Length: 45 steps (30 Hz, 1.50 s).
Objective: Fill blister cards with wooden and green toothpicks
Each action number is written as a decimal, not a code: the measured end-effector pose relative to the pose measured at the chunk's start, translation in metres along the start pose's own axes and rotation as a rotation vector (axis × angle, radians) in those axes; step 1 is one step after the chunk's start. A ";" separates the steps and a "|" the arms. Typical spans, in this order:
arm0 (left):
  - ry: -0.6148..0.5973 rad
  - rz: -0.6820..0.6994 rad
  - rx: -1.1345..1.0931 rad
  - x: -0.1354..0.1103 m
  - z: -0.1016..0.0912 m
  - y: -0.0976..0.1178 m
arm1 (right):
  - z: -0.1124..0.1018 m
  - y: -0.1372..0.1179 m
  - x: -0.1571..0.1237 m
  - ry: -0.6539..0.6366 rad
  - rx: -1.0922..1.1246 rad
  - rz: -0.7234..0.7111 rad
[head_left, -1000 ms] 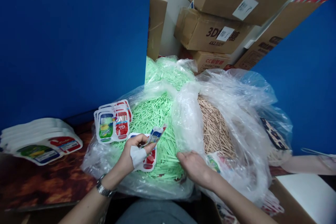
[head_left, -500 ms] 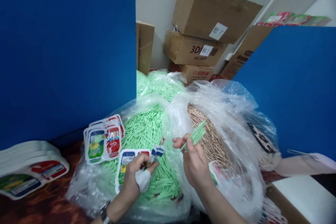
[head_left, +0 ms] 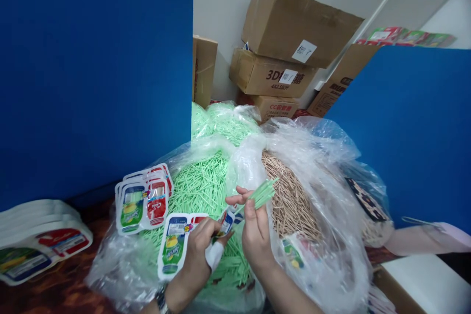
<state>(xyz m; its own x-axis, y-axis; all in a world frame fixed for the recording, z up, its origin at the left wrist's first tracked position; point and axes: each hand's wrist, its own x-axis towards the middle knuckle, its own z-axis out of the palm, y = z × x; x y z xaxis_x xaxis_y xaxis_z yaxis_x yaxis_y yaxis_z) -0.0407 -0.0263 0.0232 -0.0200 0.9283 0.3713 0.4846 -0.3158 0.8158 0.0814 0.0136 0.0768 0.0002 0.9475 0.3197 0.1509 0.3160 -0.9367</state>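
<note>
My left hand (head_left: pixel 200 252), with a white bandage on the thumb, pinches a small printed packet (head_left: pixel 225 224) over a clear bag of green sticks (head_left: pixel 198 189). My right hand (head_left: pixel 253 235) is closed on a small bunch of green sticks (head_left: pixel 262 194), whose lower ends point toward the packet's mouth. A flat printed pouch (head_left: pixel 172 244) lies on the sticks beside my left hand. A stack of filled pouches (head_left: pixel 142 201) rests on the bag's left side.
A second clear bag holds tan wooden sticks (head_left: pixel 290 201) on the right. White printed pouches (head_left: pixel 37 240) are piled on the dark table at left. Blue partitions (head_left: pixel 91 73) stand on both sides. Cardboard boxes (head_left: pixel 290 44) are stacked behind. A white box (head_left: pixel 430 279) sits at lower right.
My right hand went from resting on the green sticks to lifting a small bunch, then brought it closer to the packet in my left hand. The view tilted upward.
</note>
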 end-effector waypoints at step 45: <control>-0.122 0.116 -0.179 0.069 0.022 0.035 | -0.102 0.006 0.049 -0.190 -0.679 -0.623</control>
<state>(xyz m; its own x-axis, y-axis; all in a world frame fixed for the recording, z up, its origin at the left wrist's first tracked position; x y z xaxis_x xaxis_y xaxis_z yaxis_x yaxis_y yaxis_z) -0.0059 0.0310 0.0680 0.1380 0.8972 0.4195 0.3150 -0.4413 0.8403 0.1830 0.0567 0.1011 -0.4269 0.6283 0.6503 0.6135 0.7296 -0.3022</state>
